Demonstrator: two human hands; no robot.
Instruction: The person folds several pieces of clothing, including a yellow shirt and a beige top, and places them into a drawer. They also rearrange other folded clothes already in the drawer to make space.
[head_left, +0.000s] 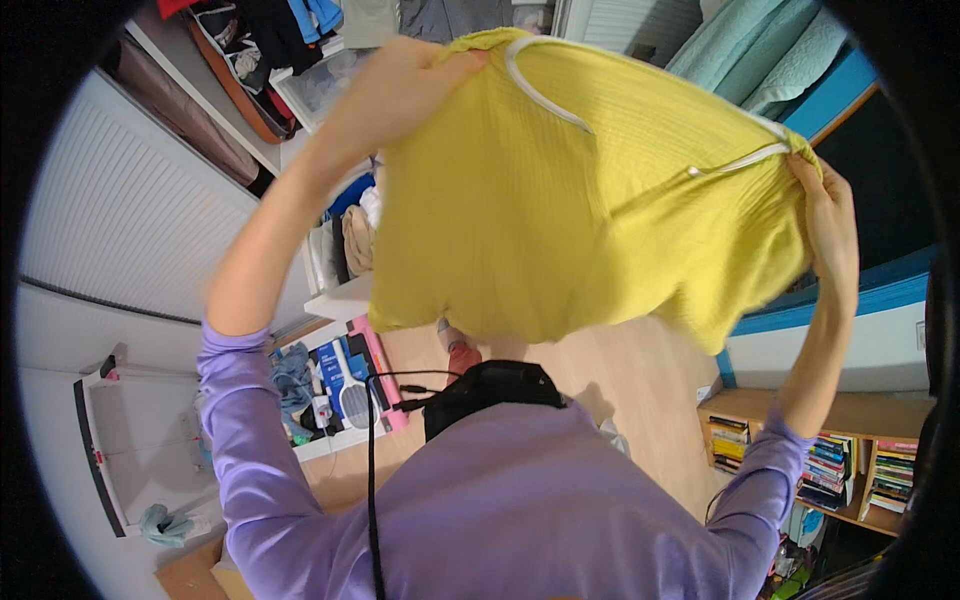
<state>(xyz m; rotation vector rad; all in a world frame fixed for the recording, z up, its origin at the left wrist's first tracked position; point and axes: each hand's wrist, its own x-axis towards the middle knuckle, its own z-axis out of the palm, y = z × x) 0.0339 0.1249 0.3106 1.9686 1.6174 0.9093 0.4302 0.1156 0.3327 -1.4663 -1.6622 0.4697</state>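
Observation:
A yellow crinkled garment, likely a blouse, (525, 202) hangs spread out in front of me, with a white-trimmed neck opening along its upper part. My left hand (397, 90) pinches its upper left corner between thumb and fingers. At the upper right corner, my right hand (832, 217) grips the bunched cloth. Both arms are raised and wide apart. The lower edge of the garment hangs loose above the floor and looks slightly blurred. Part of a foot shows just below that edge.
An open drawer of folded clothes (313, 259) stands behind the garment at the left. Lower left, a white container (319, 448) holds an electric fly swatter (356, 401) and cloth. A wooden bookshelf (795, 411) is at the right. Teal towels (757, 56) hang at the upper right.

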